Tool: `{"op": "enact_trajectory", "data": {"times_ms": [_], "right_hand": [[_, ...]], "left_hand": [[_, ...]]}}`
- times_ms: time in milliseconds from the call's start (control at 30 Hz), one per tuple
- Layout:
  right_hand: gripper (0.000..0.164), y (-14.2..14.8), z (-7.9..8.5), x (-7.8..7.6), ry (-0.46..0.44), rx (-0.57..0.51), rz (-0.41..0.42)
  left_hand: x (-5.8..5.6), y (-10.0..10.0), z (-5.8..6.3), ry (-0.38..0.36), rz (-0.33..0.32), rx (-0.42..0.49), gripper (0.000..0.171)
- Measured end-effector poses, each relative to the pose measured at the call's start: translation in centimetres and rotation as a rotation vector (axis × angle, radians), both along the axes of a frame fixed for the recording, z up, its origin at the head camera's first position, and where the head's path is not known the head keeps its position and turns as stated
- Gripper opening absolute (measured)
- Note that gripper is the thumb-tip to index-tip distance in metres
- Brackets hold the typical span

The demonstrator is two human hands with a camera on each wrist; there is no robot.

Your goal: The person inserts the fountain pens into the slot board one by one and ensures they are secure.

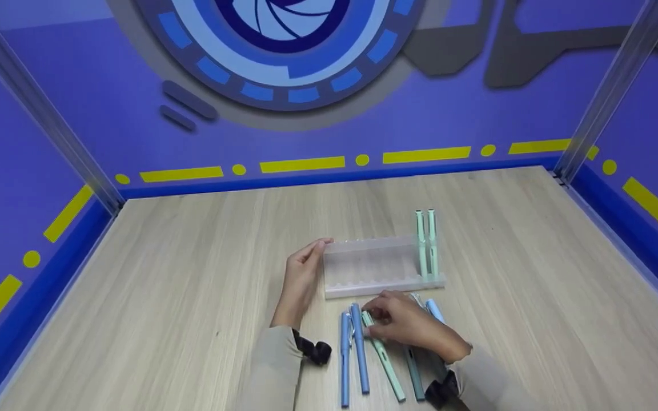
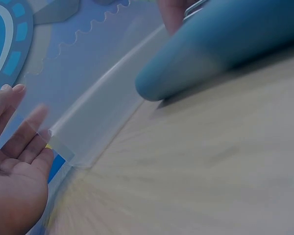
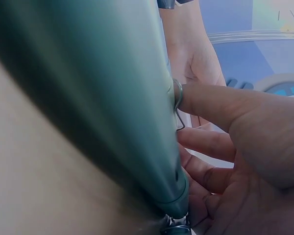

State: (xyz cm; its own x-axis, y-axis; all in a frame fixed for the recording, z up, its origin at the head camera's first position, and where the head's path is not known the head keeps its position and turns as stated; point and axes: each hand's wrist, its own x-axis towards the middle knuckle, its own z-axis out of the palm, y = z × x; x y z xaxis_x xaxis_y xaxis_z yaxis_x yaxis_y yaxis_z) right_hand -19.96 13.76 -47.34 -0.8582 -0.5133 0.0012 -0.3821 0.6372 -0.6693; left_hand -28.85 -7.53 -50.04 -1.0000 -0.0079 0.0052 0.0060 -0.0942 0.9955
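A clear plastic pen rack (image 1: 372,262) stands on the table, with two light green pens (image 1: 422,245) upright in slots at its right end. My left hand (image 1: 301,274) holds the rack's left side, thumb and fingers at the upper corner. In the left wrist view, the fingers (image 2: 27,142) lie by the rack's end. My right hand (image 1: 406,321) pinches the upper end of a light green pen (image 1: 386,365) lying on the table. Left of that pen lie two blue pens (image 1: 359,348). A dark green pen (image 1: 414,374) lies partly under the right hand.
A light blue pen (image 1: 434,310) shows beyond the right hand, mostly hidden. The wooden table (image 1: 192,285) is bounded by purple-blue panels (image 1: 306,137) at the back and both sides. Metal posts (image 1: 609,97) stand at the rear corners.
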Motion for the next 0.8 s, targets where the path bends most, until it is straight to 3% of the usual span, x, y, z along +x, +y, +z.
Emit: {"op": "enact_trajectory", "data": {"times_ms": [367, 800], "right_hand": [[0.024, 0.00, -0.29, -0.25, 0.002, -0.046, -0.035], [0.024, 0.20, -0.01, -0.37, -0.080, -0.135, -0.076]], "left_hand": [[0.08, 0.03, 0.00, 0.017, -0.007, 0.024, 0.034], [-0.04, 0.05, -0.15, 0.010, -0.010, 0.060, 0.032]]}}
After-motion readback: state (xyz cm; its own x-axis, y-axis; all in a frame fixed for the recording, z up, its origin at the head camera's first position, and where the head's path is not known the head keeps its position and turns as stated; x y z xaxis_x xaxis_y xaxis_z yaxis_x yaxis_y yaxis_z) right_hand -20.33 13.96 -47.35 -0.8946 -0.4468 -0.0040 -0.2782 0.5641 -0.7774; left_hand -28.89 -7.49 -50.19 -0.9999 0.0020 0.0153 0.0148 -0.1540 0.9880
